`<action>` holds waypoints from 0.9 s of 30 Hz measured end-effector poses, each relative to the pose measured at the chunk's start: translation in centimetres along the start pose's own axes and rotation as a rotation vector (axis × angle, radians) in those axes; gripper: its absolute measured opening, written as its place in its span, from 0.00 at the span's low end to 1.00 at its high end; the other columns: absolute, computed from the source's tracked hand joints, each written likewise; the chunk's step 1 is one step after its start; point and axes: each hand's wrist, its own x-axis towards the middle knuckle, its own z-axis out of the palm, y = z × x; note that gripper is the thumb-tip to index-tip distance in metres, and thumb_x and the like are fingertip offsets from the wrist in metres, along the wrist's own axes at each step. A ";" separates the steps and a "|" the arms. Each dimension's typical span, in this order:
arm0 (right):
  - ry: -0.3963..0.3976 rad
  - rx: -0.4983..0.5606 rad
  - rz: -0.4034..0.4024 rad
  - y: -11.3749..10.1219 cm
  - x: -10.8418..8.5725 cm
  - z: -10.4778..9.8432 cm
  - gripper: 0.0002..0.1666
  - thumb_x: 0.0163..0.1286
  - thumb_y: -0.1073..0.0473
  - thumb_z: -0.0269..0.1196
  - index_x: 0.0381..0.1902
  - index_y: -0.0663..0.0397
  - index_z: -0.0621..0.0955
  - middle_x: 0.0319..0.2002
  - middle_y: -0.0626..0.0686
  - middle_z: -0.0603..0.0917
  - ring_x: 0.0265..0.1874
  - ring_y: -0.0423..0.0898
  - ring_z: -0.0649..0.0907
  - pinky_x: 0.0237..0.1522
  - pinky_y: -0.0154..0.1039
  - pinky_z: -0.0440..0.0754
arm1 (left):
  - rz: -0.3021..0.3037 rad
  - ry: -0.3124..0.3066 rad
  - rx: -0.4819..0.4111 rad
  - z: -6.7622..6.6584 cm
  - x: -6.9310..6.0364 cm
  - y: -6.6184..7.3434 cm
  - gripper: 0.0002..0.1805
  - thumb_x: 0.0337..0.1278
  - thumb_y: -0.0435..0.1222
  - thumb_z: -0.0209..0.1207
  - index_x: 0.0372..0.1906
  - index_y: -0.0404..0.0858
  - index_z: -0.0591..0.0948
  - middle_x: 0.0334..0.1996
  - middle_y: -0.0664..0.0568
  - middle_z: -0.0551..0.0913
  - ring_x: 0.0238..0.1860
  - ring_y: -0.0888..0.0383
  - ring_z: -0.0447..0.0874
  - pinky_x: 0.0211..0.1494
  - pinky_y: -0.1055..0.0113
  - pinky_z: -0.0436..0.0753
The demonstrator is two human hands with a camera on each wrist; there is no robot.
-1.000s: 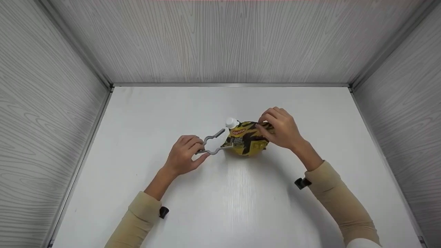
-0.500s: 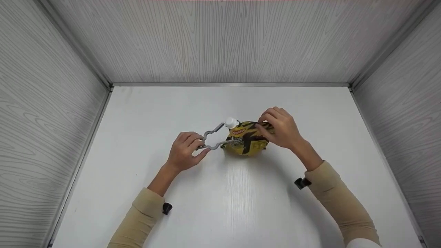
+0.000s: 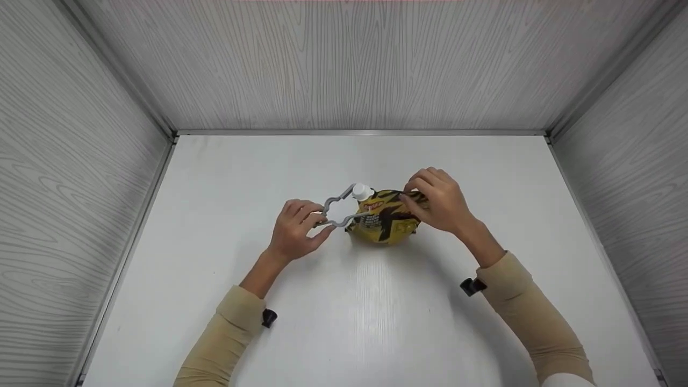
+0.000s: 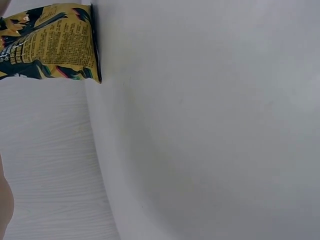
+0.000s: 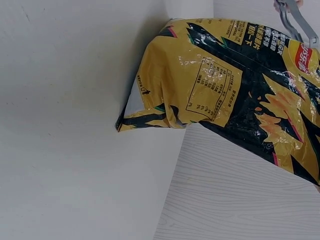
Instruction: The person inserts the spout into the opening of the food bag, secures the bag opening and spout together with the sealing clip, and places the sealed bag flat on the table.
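Two hands show from the head: the left hand (image 3: 295,231) pinches one pair of grey tongs (image 3: 343,222), arms apart, just beside one white cap (image 3: 361,192), its underside hidden; the right hand (image 3: 439,200) pinches the top of one bag (image 3: 388,228) on the table (image 3: 333,322). The left wrist view cuts off the bag; the right wrist view shows boxed print (image 5: 212,90), blurred from the head.

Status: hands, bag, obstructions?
Left hand holds gray tongs, spread open. Right hand pinches top of yellow-black bag. White cap beside tongs' upper tip; no obvious obstruction.
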 end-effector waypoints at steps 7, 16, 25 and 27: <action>-0.002 -0.002 0.001 0.2 -0.1 0.2 0.08 0.68 0.58 0.73 0.37 0.55 0.85 0.37 0.56 0.86 0.36 0.54 0.84 0.43 0.52 0.82 | 0.012 0.012 -0.012 0.4 0.6 0.0 0.13 0.55 0.41 0.77 0.34 0.38 0.85 0.39 0.49 0.88 0.45 0.51 0.82 0.49 0.57 0.81; 0.000 0.001 0.004 0.2 -0.1 0.2 0.07 0.68 0.59 0.73 0.37 0.55 0.85 0.37 0.56 0.87 0.36 0.54 0.84 0.43 0.52 0.82 | 0.039 -0.007 -0.001 1.1 1.2 -0.1 0.13 0.56 0.41 0.77 0.36 0.38 0.85 0.40 0.50 0.87 0.47 0.52 0.81 0.52 0.59 0.83; -0.010 -0.014 0.004 0.0 0.0 0.0 0.07 0.69 0.58 0.73 0.37 0.54 0.85 0.36 0.56 0.86 0.36 0.54 0.84 0.42 0.51 0.82 | 0.069 0.002 -0.007 1.5 1.8 -0.4 0.13 0.55 0.41 0.78 0.35 0.38 0.86 0.40 0.50 0.88 0.47 0.52 0.81 0.52 0.60 0.83; -0.009 -0.019 0.000 0.0 0.0 0.0 0.07 0.69 0.58 0.73 0.37 0.54 0.85 0.36 0.55 0.86 0.36 0.54 0.84 0.42 0.51 0.82 | 0.073 0.009 -0.016 1.7 2.0 -0.4 0.14 0.55 0.42 0.77 0.35 0.38 0.86 0.40 0.49 0.88 0.47 0.52 0.81 0.52 0.60 0.82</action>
